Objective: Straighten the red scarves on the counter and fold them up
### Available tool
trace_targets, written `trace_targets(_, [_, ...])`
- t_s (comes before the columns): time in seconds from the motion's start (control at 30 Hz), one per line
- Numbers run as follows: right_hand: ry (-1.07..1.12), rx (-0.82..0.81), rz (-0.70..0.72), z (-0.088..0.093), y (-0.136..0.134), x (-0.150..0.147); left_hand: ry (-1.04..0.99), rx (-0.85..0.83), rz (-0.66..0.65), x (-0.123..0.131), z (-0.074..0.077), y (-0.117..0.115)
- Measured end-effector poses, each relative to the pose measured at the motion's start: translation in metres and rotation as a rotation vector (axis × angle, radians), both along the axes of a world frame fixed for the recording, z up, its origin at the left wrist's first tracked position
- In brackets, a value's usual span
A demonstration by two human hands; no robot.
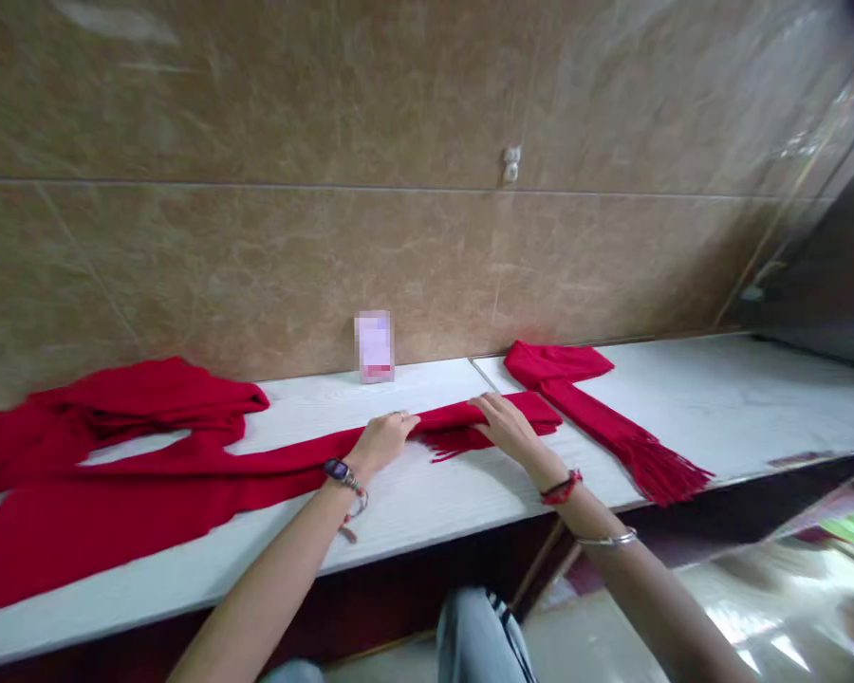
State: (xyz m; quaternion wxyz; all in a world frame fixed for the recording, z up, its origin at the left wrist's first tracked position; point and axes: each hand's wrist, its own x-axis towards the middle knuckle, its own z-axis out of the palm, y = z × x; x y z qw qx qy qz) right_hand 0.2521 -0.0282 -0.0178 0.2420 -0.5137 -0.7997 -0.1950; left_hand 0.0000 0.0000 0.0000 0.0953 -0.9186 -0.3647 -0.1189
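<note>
A long red scarf (pixel 285 458) runs across the white tabletop, wide and spread at the left, gathered into a narrow band in the middle. My left hand (pixel 384 441) is closed round this band. My right hand (pixel 504 424) grips the folded right part of the scarf, its fingers over the upper edge and its thumb lower down. Fringe shows below the fold between my two hands. What lies under my fingers is hidden. Just right of my right hand, a second red scarf (pixel 598 413) lies folded at an angle, its fringed end toward the front edge.
A bunched heap of red cloth (pixel 163 398) lies at the back left. A small blurred card or box (pixel 375 347) stands against the brown tiled wall (pixel 270 256). The white tabletop (pixel 761 398) extends right toward a dark panel (pixel 826 266). My knees are below the front edge.
</note>
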Motion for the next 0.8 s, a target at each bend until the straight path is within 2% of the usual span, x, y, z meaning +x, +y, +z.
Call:
trace_targets(0.27, [0.005,-0.022,-0.013,-0.004,0.004,0.006,-0.032,0.036,0.019,-0.001,-0.002,0.002])
trace_targets(0.47, [0.021,-0.014,0.008,0.001,0.001,0.008,-0.042,0.073,0.017,-0.002,0.003,-0.002])
trace_targets(0.67, [0.035,0.018,0.058,0.005,-0.007,0.016,0.038,0.021,-0.092,-0.004,0.012,-0.007])
trace_targets(0.8, [-0.035,-0.025,0.052,0.001,-0.017,0.021,0.040,-0.042,-0.192,-0.001,0.008,-0.009])
